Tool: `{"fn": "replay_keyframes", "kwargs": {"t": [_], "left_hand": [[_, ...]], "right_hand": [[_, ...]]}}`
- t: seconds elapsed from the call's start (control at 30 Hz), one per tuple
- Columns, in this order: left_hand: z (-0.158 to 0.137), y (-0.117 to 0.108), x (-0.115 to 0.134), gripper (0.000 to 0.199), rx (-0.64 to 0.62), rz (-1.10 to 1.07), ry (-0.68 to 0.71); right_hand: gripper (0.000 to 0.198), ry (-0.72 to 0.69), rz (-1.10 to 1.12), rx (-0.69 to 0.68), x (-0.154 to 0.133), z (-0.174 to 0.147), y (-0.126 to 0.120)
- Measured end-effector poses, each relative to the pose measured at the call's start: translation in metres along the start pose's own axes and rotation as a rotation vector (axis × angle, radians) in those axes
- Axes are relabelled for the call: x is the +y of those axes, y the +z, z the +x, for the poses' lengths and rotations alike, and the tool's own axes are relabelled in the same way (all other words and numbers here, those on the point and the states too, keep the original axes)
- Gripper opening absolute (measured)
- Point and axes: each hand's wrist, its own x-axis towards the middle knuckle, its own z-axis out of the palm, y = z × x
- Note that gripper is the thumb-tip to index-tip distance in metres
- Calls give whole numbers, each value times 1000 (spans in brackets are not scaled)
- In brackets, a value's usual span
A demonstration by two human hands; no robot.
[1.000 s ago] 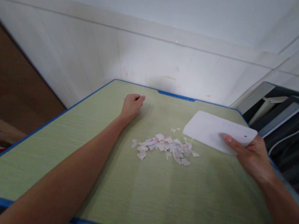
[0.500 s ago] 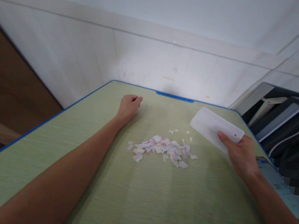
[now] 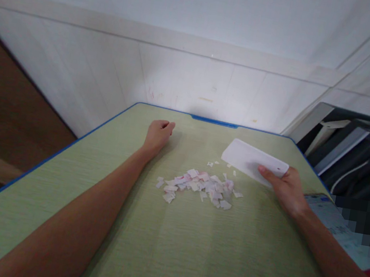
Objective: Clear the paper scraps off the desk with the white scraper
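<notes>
Head view: right hand (image 3: 288, 186) grips a white rectangular board (image 3: 244, 157) near white paper scraps (image 3: 197, 182), their pinkish marks unreadable, on a green, blue-edged table (image 3: 167, 244) before a white panelled wall (image 3: 181, 74); left hand (image 3: 157, 135) fisted.

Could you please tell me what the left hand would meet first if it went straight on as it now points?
The left hand would probably meet the wall first, beyond the table's far edge, though its height and exact heading are hard to judge.
</notes>
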Motion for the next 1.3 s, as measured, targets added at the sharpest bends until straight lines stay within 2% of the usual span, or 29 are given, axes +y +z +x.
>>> {"fn": "replay_keyframes", "kwargs": {"t": [0.23,0.4,0.53,0.67,0.87,1.1,1.17,1.3], "left_hand": [[-1,0,1,33,3,-17,-1],[-2,-1,0,34,2,-41,6],[-2,-1,1,34,4,-41,1],[-2,0,2,35,13,-40,-4],[-1,1,0,35,11,-42,-20],[-1,2,-1,34,12,-53,-19],[-2,2,0,33,11,-51,-19],[-1,1,1,34,10,-47,-14]], "right_hand": [[22,53,14,-92,-3,-4,-2],[28,120,92,-105,-2,-5,-19],[26,199,91,-224,-18,-9,-34],[25,245,68,-347,-30,-8,-39],[30,231,114,-370,-21,-6,-47],[26,243,28,-515,-26,-4,-60],[28,240,15,-523,-26,-3,-62],[28,232,49,-439,-22,-3,-62]]}}
